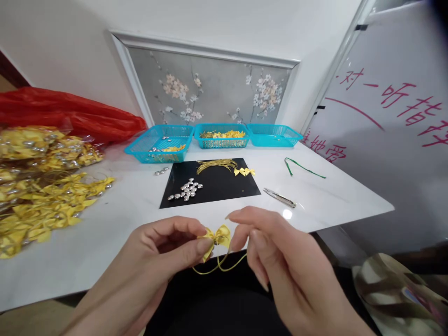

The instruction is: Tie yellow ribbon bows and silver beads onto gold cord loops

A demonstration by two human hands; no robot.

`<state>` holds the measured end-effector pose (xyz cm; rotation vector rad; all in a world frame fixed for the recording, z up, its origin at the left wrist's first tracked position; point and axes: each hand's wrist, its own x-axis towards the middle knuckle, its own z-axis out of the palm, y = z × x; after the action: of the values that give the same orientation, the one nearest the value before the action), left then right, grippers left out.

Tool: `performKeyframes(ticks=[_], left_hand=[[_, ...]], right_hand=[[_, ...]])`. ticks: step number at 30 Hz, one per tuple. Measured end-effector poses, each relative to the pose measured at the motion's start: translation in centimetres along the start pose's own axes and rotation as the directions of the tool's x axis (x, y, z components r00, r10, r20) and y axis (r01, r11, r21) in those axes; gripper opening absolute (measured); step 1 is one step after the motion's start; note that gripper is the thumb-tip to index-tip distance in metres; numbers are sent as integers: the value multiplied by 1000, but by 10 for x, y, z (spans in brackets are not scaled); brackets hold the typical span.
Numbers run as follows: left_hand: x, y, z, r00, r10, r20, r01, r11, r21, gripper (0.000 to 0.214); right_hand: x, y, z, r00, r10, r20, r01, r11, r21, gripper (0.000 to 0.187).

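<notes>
My left hand (pixel 164 252) pinches a small yellow ribbon bow (pixel 219 236) between thumb and forefinger, just in front of the white table's (pixel 115 233) near edge. A thin gold cord (pixel 219 266) loops down below the bow. My right hand (pixel 276 261) pinches the cord at the bow's right side, its fingers curled. On a black mat (pixel 224 186) further back lie several silver beads (pixel 187 190), a bundle of gold cords (pixel 215 164) and another yellow bow (pixel 244 171).
Three turquoise baskets (pixel 159 142) (pixel 222 136) (pixel 275 134) stand along the back wall. A heap of finished yellow bows (pixel 45 205) and bags of them lie at left by a red plastic bag (pixel 70 112). Small scissors (pixel 280 198) and a green ribbon (pixel 303 168) lie at right.
</notes>
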<state>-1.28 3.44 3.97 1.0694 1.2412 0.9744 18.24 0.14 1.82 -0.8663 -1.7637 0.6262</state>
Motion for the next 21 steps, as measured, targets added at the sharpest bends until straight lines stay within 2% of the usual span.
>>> performKeyframes(ticks=[2,5,7,9,11,16,21], left_hand=[[0,-1,-2,1000,-6,23,6,1000,0,16],[2,-4,-5,998,-23,62,25,999,-41,18],[3,-5,-7,997,-44,57,49,995,-88,22],[2,-6,-7,997,-61,47,67,990,-124,25],[2,-8,-6,996,-80,47,86,985,-150,26],[2,-12,-9,992,-112,49,121,962,-244,26],[4,-16,-14,979,-164,121,194,932,-307,24]], right_hand=[[-3,0,7,998,-29,-49,30,999,22,47],[-4,2,18,995,-19,-99,15,999,-43,28],[-1,3,22,993,-78,-84,69,992,-104,19],[1,4,25,982,-164,-98,149,978,-146,20],[0,5,27,970,-203,-132,175,965,-194,22],[-4,10,29,972,-196,-130,148,940,-308,24],[1,6,30,964,-220,-149,158,925,-344,24]])
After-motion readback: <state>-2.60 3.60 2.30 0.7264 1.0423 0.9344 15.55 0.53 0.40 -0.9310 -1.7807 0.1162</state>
